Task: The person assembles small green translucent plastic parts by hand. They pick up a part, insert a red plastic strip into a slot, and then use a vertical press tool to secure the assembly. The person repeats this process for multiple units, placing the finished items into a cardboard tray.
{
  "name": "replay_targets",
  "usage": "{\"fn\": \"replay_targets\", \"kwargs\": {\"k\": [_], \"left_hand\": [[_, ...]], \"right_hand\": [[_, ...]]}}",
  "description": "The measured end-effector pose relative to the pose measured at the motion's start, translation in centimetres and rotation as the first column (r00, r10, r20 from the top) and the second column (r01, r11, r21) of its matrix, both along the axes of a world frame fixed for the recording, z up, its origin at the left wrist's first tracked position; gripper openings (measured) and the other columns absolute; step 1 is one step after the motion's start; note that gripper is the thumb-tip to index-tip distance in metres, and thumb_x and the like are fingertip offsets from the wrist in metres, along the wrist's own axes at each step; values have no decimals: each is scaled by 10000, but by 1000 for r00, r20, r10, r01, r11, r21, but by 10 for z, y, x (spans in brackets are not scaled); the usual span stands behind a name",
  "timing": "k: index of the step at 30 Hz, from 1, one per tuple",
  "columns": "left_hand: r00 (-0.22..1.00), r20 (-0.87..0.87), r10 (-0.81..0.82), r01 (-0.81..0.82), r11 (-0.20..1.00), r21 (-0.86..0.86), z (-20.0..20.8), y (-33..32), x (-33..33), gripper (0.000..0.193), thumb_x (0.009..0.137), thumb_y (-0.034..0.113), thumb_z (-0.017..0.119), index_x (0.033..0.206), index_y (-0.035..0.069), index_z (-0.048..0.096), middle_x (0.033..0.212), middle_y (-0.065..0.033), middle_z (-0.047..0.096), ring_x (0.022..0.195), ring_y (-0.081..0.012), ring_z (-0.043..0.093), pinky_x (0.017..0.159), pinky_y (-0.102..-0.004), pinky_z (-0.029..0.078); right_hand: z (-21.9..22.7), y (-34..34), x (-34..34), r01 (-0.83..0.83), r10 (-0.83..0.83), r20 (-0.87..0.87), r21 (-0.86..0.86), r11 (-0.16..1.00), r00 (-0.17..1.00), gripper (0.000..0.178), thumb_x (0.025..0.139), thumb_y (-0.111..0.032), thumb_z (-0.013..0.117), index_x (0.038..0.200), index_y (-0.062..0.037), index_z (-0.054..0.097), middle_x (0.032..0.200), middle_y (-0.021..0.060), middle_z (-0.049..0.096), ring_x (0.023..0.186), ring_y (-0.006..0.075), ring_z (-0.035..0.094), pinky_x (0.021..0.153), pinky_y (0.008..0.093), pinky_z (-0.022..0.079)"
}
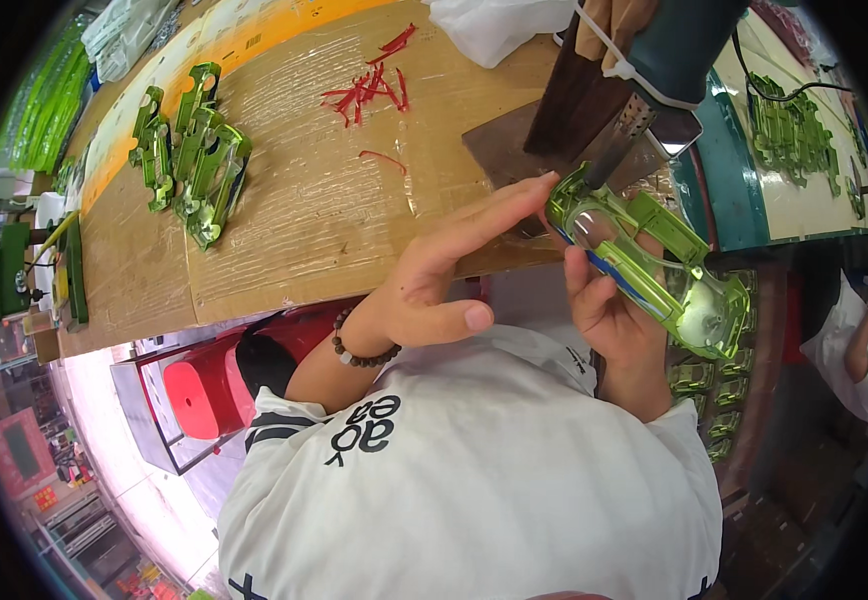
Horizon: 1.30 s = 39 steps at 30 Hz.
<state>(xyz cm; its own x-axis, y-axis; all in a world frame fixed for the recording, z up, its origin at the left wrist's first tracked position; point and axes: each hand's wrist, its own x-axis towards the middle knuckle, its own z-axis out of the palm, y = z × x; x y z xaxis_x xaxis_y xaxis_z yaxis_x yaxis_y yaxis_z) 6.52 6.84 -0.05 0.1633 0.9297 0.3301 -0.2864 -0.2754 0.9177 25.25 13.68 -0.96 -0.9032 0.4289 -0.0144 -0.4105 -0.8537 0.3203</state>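
My right hand (609, 315) grips a shiny translucent green plastic housing (644, 260) from below, its fingers curled against the near side. The housing has an oval window, a blue strip along its edge and a rounded clear end at the lower right. Its upper end sits right by the perforated metal nozzle (626, 135) of a dark teal hot air gun (689, 45); I cannot tell if they touch. My left hand (444, 255) is open, fingers stretched out and thumb apart, with its fingertips at the housing's upper left end. A bead bracelet circles the left wrist.
Several green housings (204, 165) lie on the cardboard-covered table (294, 215), with red strips (364, 92) farther right. A wooden block (579, 90) stands beside the gun on a dark plate (499, 140). More green parts (789, 130) lie at the right. Below is a red stool (204, 395).
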Motion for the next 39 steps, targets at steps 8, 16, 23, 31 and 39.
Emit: {"fn": "replay_targets", "kwargs": {"k": [8, 16, 23, 31, 39], "left_hand": [[998, -58, -29, 29, 1000, 9, 0, 1, -1, 776, 758, 423, 576, 1326, -26, 293, 1390, -205, 242, 1270, -323, 290, 1012, -418, 255], [993, -122, -6, 18, 996, 93, 0, 5, -2, 735, 765, 390, 558, 1320, -27, 315, 1384, -194, 280, 1282, -310, 276, 1032, -388, 215], [999, -42, -1, 0, 999, -35, 0, 1, 4, 764, 748, 343, 588, 1339, -21, 269, 1383, -182, 287, 1255, -299, 319, 1022, -385, 235], [960, -279, 0, 22, 997, 74, 2, 11, 1, 841, 705, 298, 628, 1372, 19, 199, 1413, -174, 225, 1223, -295, 362, 990, -384, 269], [889, -456, 48, 28, 987, 159, 6, 15, 0, 902, 683, 314, 639, 1383, 23, 151, 1423, -187, 186, 1250, -310, 319, 973, -377, 260]], "right_hand": [[-5, -1, 1, 28, -32, -112, -34, 999, 993, 490, 903, -349, 414, 1273, -31, 370, 1265, 218, 413, 1174, 424, 377, 856, 407, 500], [-11, 1, 5, 10, -16, -123, -45, 999, 992, 483, 898, -338, 431, 1276, -43, 367, 1278, 193, 411, 1175, 419, 377, 856, 401, 497], [-5, 5, 5, 44, -44, -6, 56, 997, 999, 447, 899, -344, 434, 1263, -88, 399, 1304, 178, 381, 1144, 406, 415, 835, 409, 497], [0, 11, 5, 92, -90, -27, 126, 988, 996, 461, 921, -351, 358, 1277, -58, 349, 1275, 187, 402, 1164, 429, 378, 871, 435, 462], [1, 14, 3, 130, -121, -56, 201, 971, 991, 454, 920, -329, 355, 1276, -48, 343, 1268, 198, 399, 1169, 438, 366, 879, 441, 451]]}}
